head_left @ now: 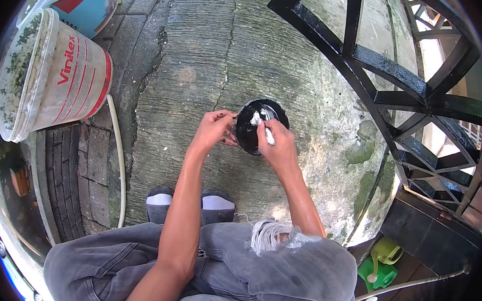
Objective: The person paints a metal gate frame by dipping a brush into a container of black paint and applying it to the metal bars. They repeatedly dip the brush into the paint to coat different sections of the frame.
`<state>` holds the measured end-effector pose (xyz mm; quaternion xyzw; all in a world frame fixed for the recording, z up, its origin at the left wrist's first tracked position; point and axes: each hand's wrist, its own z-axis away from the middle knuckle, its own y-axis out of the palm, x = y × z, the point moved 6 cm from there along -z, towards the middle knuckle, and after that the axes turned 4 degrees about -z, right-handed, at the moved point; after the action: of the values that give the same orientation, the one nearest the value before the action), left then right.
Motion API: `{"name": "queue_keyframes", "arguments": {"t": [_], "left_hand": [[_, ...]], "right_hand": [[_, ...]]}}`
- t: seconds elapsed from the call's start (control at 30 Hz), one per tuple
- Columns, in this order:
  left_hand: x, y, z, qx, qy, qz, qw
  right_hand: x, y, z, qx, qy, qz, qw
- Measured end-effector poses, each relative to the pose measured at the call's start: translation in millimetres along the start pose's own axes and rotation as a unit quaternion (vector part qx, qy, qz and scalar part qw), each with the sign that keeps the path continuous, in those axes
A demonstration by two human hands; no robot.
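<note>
A round black bowl (pixel 247 134) sits on the rough concrete ground in front of my feet. Inside it lies a white, crumpled piece of something (pixel 255 118), too small to identify. My right hand (pixel 279 142) is over the bowl's right side, its fingers closed round a white cloth-like piece (pixel 270 136) that touches the bowl's inside. At the bowl's left rim is my left hand (pixel 216 129), with thumb and fingers curled against the edge and gripping it.
A white Vinilex bucket (pixel 72 74) lies tilted at the left, with a blue bucket (pixel 92 6) behind it. A pale hose (pixel 118 154) runs beside them. Black metal latticework (pixel 389 71) stands at the right. Green plastic items (pixel 380 269) lie at lower right.
</note>
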<state>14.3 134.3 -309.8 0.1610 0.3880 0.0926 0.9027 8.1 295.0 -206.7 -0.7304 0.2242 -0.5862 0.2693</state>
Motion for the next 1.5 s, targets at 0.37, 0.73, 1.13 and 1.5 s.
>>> {"name": "queue_keyframes", "arguments": {"t": [0.37, 0.73, 1.13, 1.5], "left_hand": [[-4.8, 2.8, 3.6, -0.013, 0.008, -0.035, 0.999], [-7.6, 3.6, 6.6, -0.013, 0.001, -0.011, 1.0], [-4.5, 3.3, 4.0, -0.008, 0.008, -0.013, 1.0], [-6.7, 2.3, 7.9, -0.011, 0.007, -0.008, 1.0]], "right_hand": [[-8.1, -26.5, 7.0, 0.031, 0.032, 0.133, 0.99], [-0.8, -18.0, 20.8, 0.08, 0.126, 0.024, 0.989], [-7.4, 5.4, 11.0, 0.018, 0.044, -0.034, 0.998], [-10.5, -18.5, 12.8, -0.039, 0.036, 0.096, 0.994]]}}
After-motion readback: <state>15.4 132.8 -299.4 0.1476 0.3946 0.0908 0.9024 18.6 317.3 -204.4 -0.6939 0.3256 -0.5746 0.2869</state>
